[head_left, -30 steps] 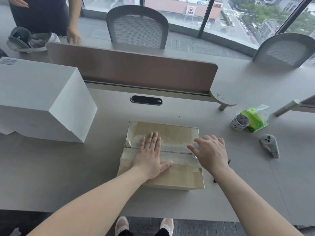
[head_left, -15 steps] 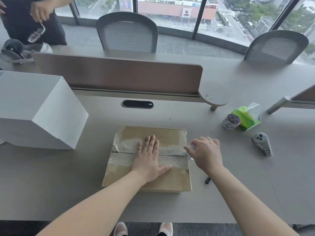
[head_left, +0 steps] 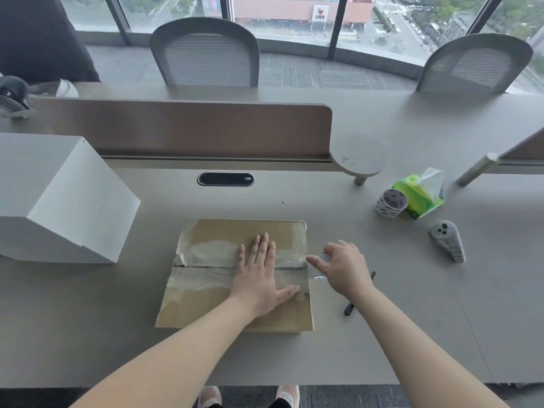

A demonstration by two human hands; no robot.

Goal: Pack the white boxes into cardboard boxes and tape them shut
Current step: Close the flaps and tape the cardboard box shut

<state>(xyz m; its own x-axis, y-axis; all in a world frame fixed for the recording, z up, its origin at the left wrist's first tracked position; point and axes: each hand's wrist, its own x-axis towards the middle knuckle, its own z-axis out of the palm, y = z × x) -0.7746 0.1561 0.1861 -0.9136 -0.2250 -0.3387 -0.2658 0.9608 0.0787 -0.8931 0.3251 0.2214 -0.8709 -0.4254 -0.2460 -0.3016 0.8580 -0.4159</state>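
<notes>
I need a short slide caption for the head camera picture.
Left hand presses flat on the taped cardboard box while the right hand pinches clear tape at its right edge.

Left grip flat on cardboard box, right grip (fingers curled) on clear tape at its edge.

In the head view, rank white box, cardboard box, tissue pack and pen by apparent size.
1. About alike: white box (cropped) and cardboard box.
2. tissue pack.
3. pen.
</notes>
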